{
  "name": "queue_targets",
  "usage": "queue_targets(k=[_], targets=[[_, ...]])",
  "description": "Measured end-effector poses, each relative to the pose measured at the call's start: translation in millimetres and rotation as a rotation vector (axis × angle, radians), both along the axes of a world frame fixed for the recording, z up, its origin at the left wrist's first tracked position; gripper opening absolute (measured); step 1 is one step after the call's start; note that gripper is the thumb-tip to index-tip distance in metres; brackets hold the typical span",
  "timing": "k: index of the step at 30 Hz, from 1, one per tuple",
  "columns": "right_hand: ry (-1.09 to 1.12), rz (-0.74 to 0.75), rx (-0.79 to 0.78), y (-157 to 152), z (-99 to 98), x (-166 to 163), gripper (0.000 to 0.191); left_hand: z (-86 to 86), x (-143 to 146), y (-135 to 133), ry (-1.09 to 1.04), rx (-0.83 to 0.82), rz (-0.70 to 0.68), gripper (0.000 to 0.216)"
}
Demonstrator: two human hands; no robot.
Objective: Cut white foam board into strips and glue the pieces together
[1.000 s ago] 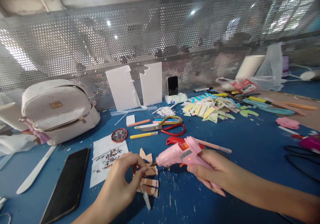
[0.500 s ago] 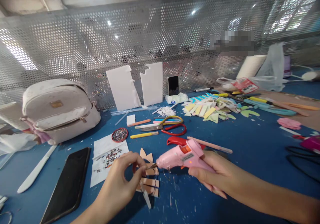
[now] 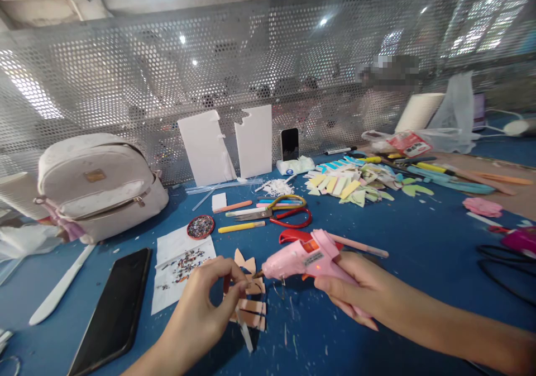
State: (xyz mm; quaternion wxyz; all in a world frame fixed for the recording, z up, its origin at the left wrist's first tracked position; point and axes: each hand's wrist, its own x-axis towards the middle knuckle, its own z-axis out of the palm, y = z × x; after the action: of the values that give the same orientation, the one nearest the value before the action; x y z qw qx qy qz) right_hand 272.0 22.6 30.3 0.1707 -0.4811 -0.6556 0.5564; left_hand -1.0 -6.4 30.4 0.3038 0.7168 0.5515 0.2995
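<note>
Little has moved since half a second ago: the nozzle of the pink glue gun (image 3: 295,258) has shifted very slightly by the left fingertips, and both hands keep nearly the same places. Right hand (image 3: 352,286): wrapped around the gun's handle, nozzle pointing left. Left hand (image 3: 213,298): thumb and forefinger pinched together just beside the nozzle; anything between them is too small to tell. Below and beyond these fingertips lie tan cut pieces (image 3: 253,306) on the blue tabletop (image 3: 414,253), their right edges uncovered, with a narrow whitish strip (image 3: 245,334) at the near end.

To the left, a white sheet (image 3: 171,244) borders the left hand, then a dark phone (image 3: 113,309) runs to the bottom of the view. Beyond the pieces, a yellow pen (image 3: 242,227) and scissors (image 3: 253,214) limit the room. Right of the gun, above the forearm, a wide stretch of tabletop reaches toward a magenta object (image 3: 519,241).
</note>
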Motion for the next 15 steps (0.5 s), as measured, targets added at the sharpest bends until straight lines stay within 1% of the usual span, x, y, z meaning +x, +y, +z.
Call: queue_targets(k=[8,15], targets=[[0.02,-0.014,0.003,0.7,1.1,-1.1,0.047,-0.3,0.2,-1.0,0.035,0.004,-0.001,0.024],[0.023,-0.017,0.004,0.6,1.5,-1.1,0.045,-1.0,-1.2,-1.7,0.039,-0.003,-0.012,0.02]])
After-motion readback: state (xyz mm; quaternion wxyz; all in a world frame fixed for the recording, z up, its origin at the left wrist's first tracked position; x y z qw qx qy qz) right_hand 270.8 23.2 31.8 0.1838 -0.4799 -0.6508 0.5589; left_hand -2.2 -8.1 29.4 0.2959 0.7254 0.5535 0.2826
